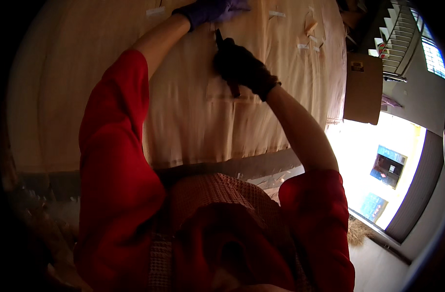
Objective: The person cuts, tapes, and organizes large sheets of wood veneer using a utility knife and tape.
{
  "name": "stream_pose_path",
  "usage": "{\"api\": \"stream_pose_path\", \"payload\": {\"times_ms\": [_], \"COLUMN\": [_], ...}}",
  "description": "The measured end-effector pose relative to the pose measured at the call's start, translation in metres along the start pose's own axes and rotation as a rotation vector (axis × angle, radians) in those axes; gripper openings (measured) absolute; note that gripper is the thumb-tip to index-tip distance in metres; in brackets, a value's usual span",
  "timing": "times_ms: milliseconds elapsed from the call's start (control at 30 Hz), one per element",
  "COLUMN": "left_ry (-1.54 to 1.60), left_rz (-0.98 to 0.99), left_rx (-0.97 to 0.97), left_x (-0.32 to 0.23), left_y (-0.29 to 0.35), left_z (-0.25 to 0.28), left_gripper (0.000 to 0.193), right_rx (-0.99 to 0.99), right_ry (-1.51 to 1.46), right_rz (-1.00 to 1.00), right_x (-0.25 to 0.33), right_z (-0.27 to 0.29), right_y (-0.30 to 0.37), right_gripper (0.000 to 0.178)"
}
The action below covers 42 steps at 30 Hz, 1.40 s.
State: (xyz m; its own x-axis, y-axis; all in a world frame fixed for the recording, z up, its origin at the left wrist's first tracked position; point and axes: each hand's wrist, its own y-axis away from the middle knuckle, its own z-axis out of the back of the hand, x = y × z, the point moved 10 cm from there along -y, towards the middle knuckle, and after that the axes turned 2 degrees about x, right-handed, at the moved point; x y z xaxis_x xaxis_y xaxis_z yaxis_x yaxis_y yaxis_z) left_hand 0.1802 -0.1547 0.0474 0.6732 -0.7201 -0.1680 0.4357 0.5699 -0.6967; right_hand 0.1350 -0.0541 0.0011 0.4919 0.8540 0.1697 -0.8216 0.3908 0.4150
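Broad sheets of pale wood veneer (183, 121) cover the surface in front of me, with small white strips of tape stuck on in places. At the far edge of the view my left hand (210, 13), in a purple glove, lies on the veneer with its fingers stretched to the right, partly blurred. My right hand (242, 68), in a black glove, is wrapped around a slim dark hand tool (218, 38). Its narrow tip points away from me, near the left hand, and a reddish-brown end shows below the fist. The tool's exact kind is too dark to tell.
A torn veneer scrap (310, 25) lies among tape strips at the far right. Beyond the right edge stands a brown cardboard panel (362, 87). Farther right are a staircase (397, 44) and a bright doorway (361, 155). Loose debris (37, 214) lies at the lower left.
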Motion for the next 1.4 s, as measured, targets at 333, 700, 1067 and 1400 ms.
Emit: {"api": "stream_pose_path", "payload": {"times_ms": [333,700,1067,1400], "left_ry": [-0.105,-0.063,-0.104,-0.160], "left_rz": [0.054,0.223,0.260,0.259], "left_rx": [0.160,0.072,0.098,0.125], "left_x": [-0.018,-0.033,-0.038,-0.033], "left_y": [0.004,0.000,0.002,0.003], "left_z": [-0.009,-0.003,0.003,-0.006], "left_gripper": [0.038,0.034,0.045,0.045], "right_rx": [-0.028,-0.445,-0.443,-0.332], "right_ry": [0.063,0.098,0.276,0.269], "right_rz": [-0.008,-0.183,-0.129,-0.159], "right_x": [-0.005,-0.127,-0.135,-0.158], "right_z": [-0.023,0.087,0.100,0.065], "right_y": [0.115,0.053,-0.052,-0.019], "right_gripper": [0.052,0.050,0.021,0.026]}}
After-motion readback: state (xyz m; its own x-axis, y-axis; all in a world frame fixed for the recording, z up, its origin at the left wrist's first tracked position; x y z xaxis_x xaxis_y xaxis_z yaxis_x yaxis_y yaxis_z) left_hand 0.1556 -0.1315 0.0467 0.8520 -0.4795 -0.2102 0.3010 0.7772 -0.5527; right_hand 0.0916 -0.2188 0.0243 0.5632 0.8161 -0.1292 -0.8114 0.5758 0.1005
